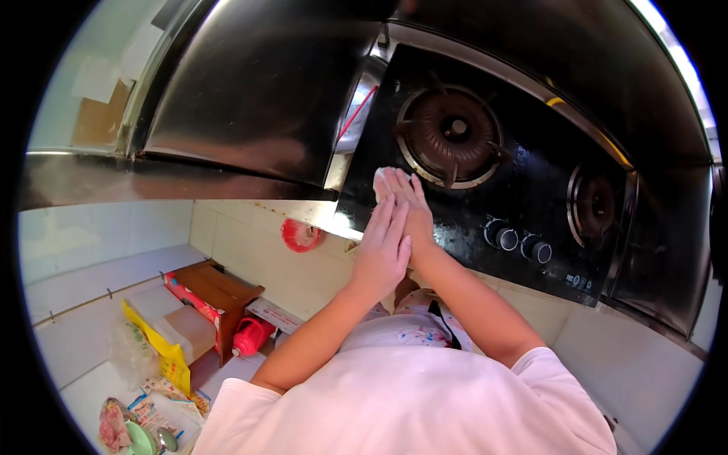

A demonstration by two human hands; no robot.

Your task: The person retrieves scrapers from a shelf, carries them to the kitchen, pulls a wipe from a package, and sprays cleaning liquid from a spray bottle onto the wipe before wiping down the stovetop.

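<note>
A pale cloth (381, 182) lies under the fingers of my right hand (415, 212) on the black glass stovetop (447, 220), near its left front part. My left hand (381, 250) rests partly over the right one, its fingers straight and nothing visible in its grasp. The right fingers press flat on the cloth, which mostly hides beneath them. Just beyond my hands sits the large round burner (455, 129). Two control knobs (519, 243) are to the right of my hands.
A second burner (595, 203) is at the right. Dark metal panels (250, 98) surround the stove. Below left are a red basin (300, 235), a wooden cabinet (216, 287), a pink-red jug (252, 336), a yellow bag (163, 353) and a green bowl (139, 438).
</note>
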